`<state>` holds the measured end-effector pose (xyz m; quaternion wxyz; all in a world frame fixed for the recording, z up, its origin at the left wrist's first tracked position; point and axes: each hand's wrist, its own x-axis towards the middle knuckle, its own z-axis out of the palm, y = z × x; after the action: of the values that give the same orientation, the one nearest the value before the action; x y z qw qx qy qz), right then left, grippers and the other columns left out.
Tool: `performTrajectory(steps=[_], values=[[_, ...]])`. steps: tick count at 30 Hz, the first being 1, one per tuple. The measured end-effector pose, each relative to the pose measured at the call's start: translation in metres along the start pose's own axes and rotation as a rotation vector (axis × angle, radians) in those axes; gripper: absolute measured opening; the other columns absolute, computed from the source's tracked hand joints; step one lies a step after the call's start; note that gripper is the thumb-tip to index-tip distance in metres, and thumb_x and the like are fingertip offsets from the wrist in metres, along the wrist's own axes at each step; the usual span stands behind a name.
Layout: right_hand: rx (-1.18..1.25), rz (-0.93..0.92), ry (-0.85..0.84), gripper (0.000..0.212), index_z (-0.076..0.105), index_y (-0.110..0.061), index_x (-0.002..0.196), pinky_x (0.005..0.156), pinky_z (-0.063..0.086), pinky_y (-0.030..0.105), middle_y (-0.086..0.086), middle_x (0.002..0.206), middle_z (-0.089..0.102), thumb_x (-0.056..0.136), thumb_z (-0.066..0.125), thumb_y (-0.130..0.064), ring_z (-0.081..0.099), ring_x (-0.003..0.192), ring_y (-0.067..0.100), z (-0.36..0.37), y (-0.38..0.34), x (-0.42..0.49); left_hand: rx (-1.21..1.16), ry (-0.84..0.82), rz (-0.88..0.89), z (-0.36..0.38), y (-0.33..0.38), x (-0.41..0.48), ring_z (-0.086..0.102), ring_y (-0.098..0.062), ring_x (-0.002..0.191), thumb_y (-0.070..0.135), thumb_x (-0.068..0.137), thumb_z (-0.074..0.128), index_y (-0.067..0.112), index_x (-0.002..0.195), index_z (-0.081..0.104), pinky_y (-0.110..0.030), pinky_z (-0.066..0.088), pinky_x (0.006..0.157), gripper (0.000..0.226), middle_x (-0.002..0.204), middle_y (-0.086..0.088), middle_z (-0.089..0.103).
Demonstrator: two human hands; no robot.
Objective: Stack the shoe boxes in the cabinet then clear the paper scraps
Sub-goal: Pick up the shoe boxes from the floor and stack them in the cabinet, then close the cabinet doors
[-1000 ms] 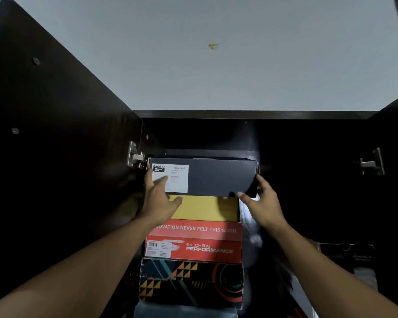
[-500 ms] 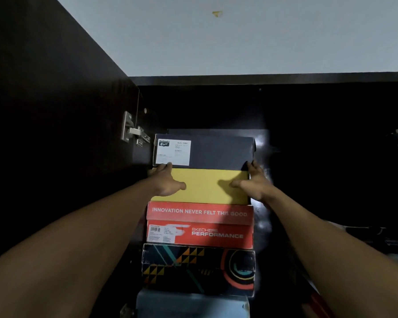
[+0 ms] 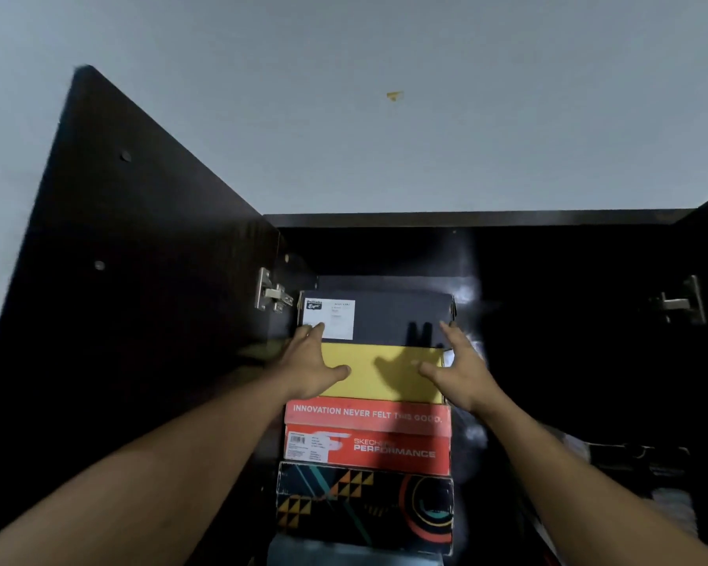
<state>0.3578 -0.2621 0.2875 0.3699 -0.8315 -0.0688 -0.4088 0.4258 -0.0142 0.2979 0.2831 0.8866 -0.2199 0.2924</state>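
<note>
A navy shoe box [image 3: 397,320], white-labelled, tops the yellow box [image 3: 385,375] inside the dark cabinet [image 3: 466,219]. Left hand [image 3: 309,363] and right hand [image 3: 464,371] spread slack-fingered, perhaps touching it. Pale grey wall [image 3: 426,149] above.

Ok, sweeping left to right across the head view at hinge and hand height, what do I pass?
left door (open) → left hinge → left hand → right hand → right hinge. The shoe boxes span behind both hands, so they are left out of the order.
</note>
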Motion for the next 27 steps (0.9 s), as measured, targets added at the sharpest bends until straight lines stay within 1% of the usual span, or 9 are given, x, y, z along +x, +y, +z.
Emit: performTrajectory(steps=[4,7,11,13,15,16,20,23,27], values=[[0.089,-0.05,0.0,0.086,0.028,-0.023,0.157,0.123,0.018,0.029,-0.005,0.166,0.018,0.087,0.077,-0.031,0.018,0.153,0.013,-0.001,-0.045,-0.057,-0.001,0.092,0.11,-0.05,0.03,-0.061,0.03,-0.022,0.148,0.049,0.086,0.072,0.016,0.159,0.019,-0.033,0.03,0.118,0.096,0.163,-0.002,0.024],[0.201,-0.047,-0.024,0.079,0.033,-0.027,0.154,0.122,0.028,0.042,-0.007,0.163,0.028,0.087,0.076,-0.031,0.028,0.15,0.015,0.008,-0.082,-0.107,0.169,0.178,0.189,-0.1,0.048,-0.124,0.034,-0.018,0.144,0.058,0.086,0.065,0.026,0.156,0.025,-0.039,0.039,0.112,0.087,0.158,0.007,0.031],[0.347,-0.059,-0.153,0.073,0.037,-0.033,0.151,0.114,0.041,0.043,-0.013,0.155,0.036,0.088,0.075,-0.032,0.036,0.143,0.012,0.044,-0.13,-0.181,0.371,0.308,0.262,-0.161,0.042,-0.208,0.039,-0.017,0.137,0.066,0.086,0.054,0.03,0.149,0.037,-0.043,0.04,0.108,0.074,0.15,0.009,0.043],[0.426,-0.063,-0.233,0.068,0.041,-0.035,0.146,0.104,0.049,0.027,-0.023,0.14,0.046,0.088,0.076,-0.03,0.045,0.132,0.002,0.066,-0.154,-0.215,0.408,0.384,0.291,-0.183,0.025,-0.245,0.043,-0.017,0.132,0.066,0.086,0.05,0.03,0.143,0.047,-0.041,0.039,0.104,0.068,0.142,0.008,0.05],[0.464,-0.073,-0.292,0.063,0.043,-0.04,0.139,0.093,0.045,0.008,-0.031,0.127,0.049,0.087,0.077,-0.029,0.048,0.119,-0.014,0.09,-0.174,-0.239,0.431,0.447,0.294,-0.194,0.001,-0.275,0.046,-0.019,0.127,0.062,0.083,0.053,0.028,0.137,0.055,-0.041,0.041,0.1,0.064,0.136,0.005,0.054],[0.457,-0.087,-0.304,0.062,0.045,-0.04,0.137,0.096,0.043,0.008,-0.028,0.131,0.051,0.085,0.078,-0.035,0.047,0.119,-0.017,0.102,-0.182,-0.249,0.43,0.469,0.28,-0.198,-0.012,-0.286,0.046,-0.02,0.126,0.059,0.082,0.056,0.026,0.135,0.057,-0.042,0.042,0.098,0.063,0.135,0.003,0.054],[0.445,-0.114,-0.319,0.087,0.044,-0.037,0.146,0.115,0.041,0.037,-0.014,0.15,0.046,0.07,0.075,-0.068,0.045,0.137,0.003,0.139,-0.209,-0.271,0.338,0.451,0.184,-0.199,-0.055,-0.307,0.04,-0.021,0.131,0.044,0.084,0.071,0.02,0.148,0.043,-0.043,0.044,0.104,0.074,0.145,-0.002,0.042],[0.401,-0.169,-0.297,0.081,0.046,-0.038,0.144,0.116,0.04,0.038,-0.016,0.15,0.045,0.073,0.078,-0.061,0.043,0.138,0.002,0.15,-0.22,-0.273,0.241,0.356,0.168,-0.194,-0.073,-0.306,0.044,-0.019,0.132,0.037,0.095,0.063,0.019,0.159,0.022,-0.04,0.041,0.111,0.077,0.149,0.0,0.044],[0.351,-0.235,-0.267,0.071,0.049,-0.032,0.144,0.117,0.039,0.034,-0.019,0.148,0.045,0.081,0.081,-0.039,0.04,0.137,-0.003,0.157,-0.219,-0.272,0.133,0.293,0.186,-0.187,-0.078,-0.303,0.053,-0.012,0.122,0.031,0.1,0.059,0.022,0.159,0.021,-0.031,0.044,0.104,0.071,0.133,0.001,0.058]])
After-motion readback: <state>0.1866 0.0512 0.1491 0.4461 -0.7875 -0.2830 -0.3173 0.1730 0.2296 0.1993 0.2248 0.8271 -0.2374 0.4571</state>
